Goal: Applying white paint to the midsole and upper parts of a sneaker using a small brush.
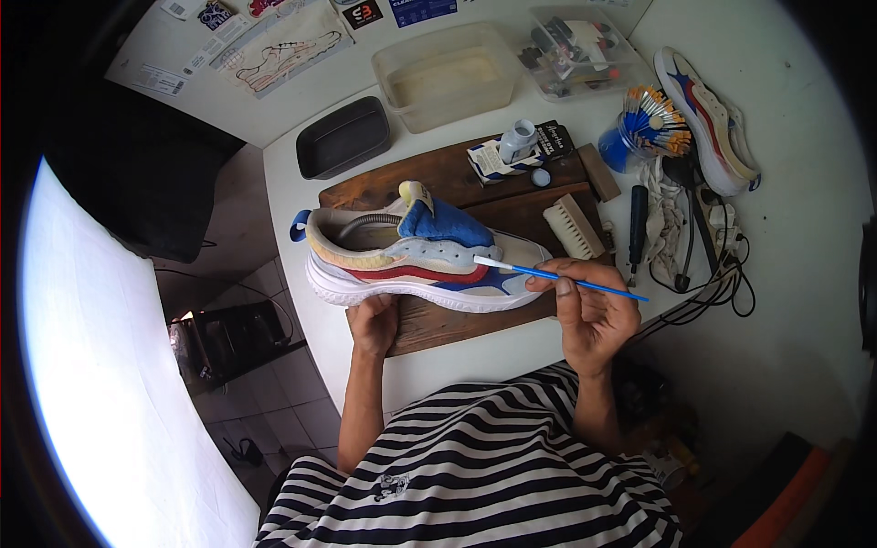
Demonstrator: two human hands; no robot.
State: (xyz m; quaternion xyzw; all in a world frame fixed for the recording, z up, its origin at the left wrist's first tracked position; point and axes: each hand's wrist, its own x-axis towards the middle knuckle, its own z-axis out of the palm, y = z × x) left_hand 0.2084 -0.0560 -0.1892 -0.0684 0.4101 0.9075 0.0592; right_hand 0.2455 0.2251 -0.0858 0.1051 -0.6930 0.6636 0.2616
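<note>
A multicoloured sneaker [429,275] with a white sole, red stripe and blue tongue lies with its toe to the right. My left hand [373,321] is closed at the sole below its heel, steadying it; the fingertips are partly hidden under the shoe. In a closed pinch, my right hand [589,306] holds a thin blue paintbrush [575,284]. Its pale bristle end is at the front of the light grey lace-hole panel [443,251]; whether it touches cannot be made out. Inside the shoe a coiled spring [370,222] shows.
A wooden board [438,329] lies beneath the sneaker on the white table. Behind it stand an uncapped paint bottle [518,142], a cap [542,177] and a scrub brush [574,227]. Farther off are a dark tray [344,137], plastic tubs [448,77], a brush cup [619,149] and another sneaker [703,119].
</note>
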